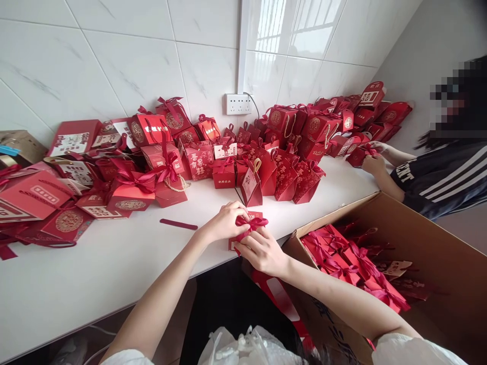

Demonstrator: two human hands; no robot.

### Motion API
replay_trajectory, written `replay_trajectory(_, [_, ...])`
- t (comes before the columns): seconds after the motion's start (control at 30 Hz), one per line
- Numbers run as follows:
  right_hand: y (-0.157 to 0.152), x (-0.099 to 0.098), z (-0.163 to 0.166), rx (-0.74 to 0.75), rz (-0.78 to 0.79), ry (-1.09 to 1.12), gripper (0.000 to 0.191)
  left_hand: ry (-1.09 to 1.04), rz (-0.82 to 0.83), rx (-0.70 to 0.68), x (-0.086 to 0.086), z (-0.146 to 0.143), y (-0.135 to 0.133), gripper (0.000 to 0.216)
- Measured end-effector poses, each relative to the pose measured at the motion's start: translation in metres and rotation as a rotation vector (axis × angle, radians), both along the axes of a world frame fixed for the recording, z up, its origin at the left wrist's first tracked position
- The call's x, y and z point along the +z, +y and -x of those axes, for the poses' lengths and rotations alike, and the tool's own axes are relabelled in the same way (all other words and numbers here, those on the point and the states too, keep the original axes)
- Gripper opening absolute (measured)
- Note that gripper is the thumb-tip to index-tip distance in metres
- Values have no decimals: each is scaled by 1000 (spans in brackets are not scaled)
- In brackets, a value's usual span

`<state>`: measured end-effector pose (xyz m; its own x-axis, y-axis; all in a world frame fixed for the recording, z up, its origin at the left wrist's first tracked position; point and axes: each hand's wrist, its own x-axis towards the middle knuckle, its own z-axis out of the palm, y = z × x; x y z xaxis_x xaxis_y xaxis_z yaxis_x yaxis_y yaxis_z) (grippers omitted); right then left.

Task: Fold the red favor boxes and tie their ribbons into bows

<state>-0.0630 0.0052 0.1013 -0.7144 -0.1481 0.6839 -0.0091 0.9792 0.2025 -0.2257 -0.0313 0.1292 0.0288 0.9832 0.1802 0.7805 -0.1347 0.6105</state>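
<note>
A small red gift box (232, 244) stands near the front edge of the white table (152, 263), partly covered by my hands. On its top sits a dark red ribbon bow (258, 222). My left hand (228, 220) reaches in from the left, its fingers closed on the bow's left side. From the right, my right hand (262, 248) pinches the ribbon just below the bow's knot. The fingertips of both hands nearly meet there. A loose strip of dark red ribbon (178, 224) lies flat on the table to the left.
Red gift boxes (131, 195) are piled along the tiled wall, with upright red bags (285, 175) in the middle. A cardboard carton (429, 238) holding red boxes stands at right. Beyond it, a person's hands (373, 158) handle another red box. A power strip (238, 104) hangs on the wall.
</note>
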Motion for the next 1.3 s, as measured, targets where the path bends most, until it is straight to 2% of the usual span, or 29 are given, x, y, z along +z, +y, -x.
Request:
replay_trajectory(0.13, [1, 0, 1, 6, 12, 8, 16, -68, 6, 25, -4, 1, 1, 8])
replay_trajectory(0.3, [-6, -2, 8, 29, 1, 9, 21, -123, -36, 36, -13, 1, 2, 5])
replay_trajectory(0.4, [-6, 2, 9, 81, 24, 4, 18, -126, -36, 40, -15, 2, 2, 5])
replay_trajectory(0.5, [11, 18, 3, 127, 234, -27, 20, -119, -37, 36, -16, 2, 2, 8])
replay_trajectory(0.57, [33, 34, -3, 27, 449, -81, 21, -117, -40, 20, -16, 3, 1, 9])
replay_trajectory(0.63, [57, 48, -7, -62, 575, -244, 18, -120, -32, 15, -16, 3, 0, 10])
replay_trajectory(0.7, [77, 56, -8, -25, 609, -474, 17, -125, -9, 18, -16, 4, 0, 12])
replay_trajectory(0.83, [90, 60, -1, 67, 582, -745, 15, -114, 33, 1, -14, 6, 1, 13])
replay_trajectory(0.97, [86, 69, 8, 15, 564, -862, 7, -84, 37, 0, -11, 5, 1, 8])
replay_trajectory(1.03, [88, 75, 11, -2, 607, -887, 7, -80, 39, 2, -10, 4, 0, 7])
replay_trajectory(1.17, [98, 77, 13, 81, 847, -918, 15, -87, 46, 5, -8, 3, -1, 8])
replay_trajectory(1.3, [98, 63, 10, 79, 1196, -846, 29, -102, 47, 7, -7, 3, -3, 9])
